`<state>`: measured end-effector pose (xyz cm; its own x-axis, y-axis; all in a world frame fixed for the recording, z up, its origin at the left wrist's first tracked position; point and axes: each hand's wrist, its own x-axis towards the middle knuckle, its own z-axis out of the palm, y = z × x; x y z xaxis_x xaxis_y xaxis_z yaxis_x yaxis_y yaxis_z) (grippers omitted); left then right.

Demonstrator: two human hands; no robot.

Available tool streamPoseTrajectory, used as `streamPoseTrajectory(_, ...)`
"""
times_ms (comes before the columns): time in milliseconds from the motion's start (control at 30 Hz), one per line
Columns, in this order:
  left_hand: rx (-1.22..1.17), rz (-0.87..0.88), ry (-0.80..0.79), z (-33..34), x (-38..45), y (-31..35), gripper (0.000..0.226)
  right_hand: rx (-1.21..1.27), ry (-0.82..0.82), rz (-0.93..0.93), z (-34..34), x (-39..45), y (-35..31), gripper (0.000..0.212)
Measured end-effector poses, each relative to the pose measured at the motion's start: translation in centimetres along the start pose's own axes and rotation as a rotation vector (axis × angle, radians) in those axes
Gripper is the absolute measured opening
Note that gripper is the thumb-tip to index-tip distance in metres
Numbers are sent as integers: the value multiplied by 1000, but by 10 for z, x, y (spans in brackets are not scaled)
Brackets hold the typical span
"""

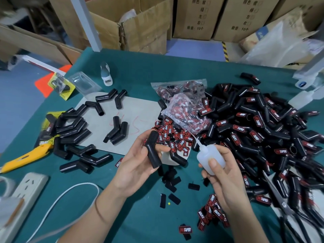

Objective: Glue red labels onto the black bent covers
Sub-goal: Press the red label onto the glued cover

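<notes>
Behind fingers (158, 147), black bent cover (152, 151) half hidden

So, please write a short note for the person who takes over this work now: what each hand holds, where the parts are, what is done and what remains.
Left hand: holds one black bent plastic cover, no label on it yet.
Right hand: holds the translucent squeeze glue bottle, nozzle pointing toward the cover.
Loose red labels lie in a heap just beyond the hands, more in the clear plastic bags.
Done: big pile of labelled covers on the right.
Left: unlabelled black covers on the left, on and beside the grey sheet. Next is probably glue on the held cover, then a label.
</notes>
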<state>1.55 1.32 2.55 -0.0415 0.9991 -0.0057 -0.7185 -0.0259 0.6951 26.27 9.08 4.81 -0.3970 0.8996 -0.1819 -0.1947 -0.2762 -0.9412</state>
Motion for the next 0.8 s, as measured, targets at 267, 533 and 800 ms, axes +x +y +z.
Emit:
streamPoseTrajectory(267, 66, 75, 167, 13, 0, 5, 64, 1, 4, 9, -2, 0, 0, 52)
streamPoseTrajectory(533, 237, 86, 309, 15, -3, 4, 28, 29, 57, -20, 0, -1, -1, 42)
streamPoseTrajectory(800, 251, 81, 281, 19, -4, 4, 27, 50, 70, -62, -3, 0, -3, 31)
